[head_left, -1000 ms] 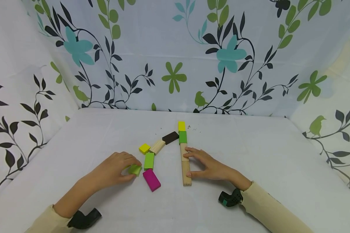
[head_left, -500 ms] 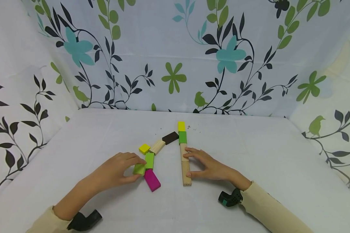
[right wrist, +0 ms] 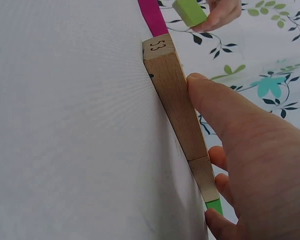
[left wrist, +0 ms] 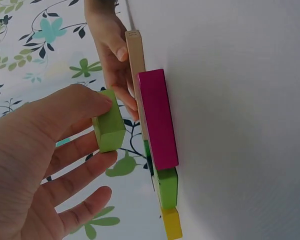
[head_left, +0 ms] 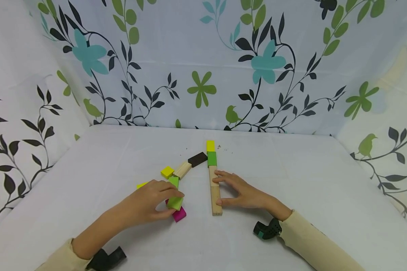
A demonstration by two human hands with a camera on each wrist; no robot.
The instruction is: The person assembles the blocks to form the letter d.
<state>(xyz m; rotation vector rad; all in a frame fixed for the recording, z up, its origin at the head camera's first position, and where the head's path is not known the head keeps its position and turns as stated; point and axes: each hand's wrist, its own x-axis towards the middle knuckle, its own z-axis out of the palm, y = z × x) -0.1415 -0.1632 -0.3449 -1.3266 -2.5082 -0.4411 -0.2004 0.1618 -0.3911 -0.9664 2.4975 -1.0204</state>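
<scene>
My left hand (head_left: pixel 149 201) pinches a light green block (left wrist: pixel 110 122) between thumb and fingertips. In the head view this block overlaps the magenta block (head_left: pixel 180 215); in the left wrist view it hangs apart from it. Another light green block (head_left: pixel 173 181) lies just beyond the magenta one, partly hidden by my fingers. My right hand (head_left: pixel 242 194) rests against the right side of two plain wooden blocks laid end to end, the nearer (head_left: pixel 216 201) and the farther (head_left: pixel 212 170). Thumb and fingers are spread along them. The nearer block's end bears carved digits (right wrist: pixel 160 46).
Beyond the wooden blocks, a green block (head_left: pixel 211 158) and a yellow block (head_left: pixel 210 145) continue the straight row. A dark brown block (head_left: pixel 197 159), a pale wooden block (head_left: pixel 182 170) and a yellow block (head_left: pixel 167 172) slant leftward. Another yellow piece (head_left: pixel 141 185) peeks out behind my left hand.
My left hand has carried the light green block rightward, from left of the bent row to over the magenta block. A yellow piece now shows behind that hand. My right hand stays put.
</scene>
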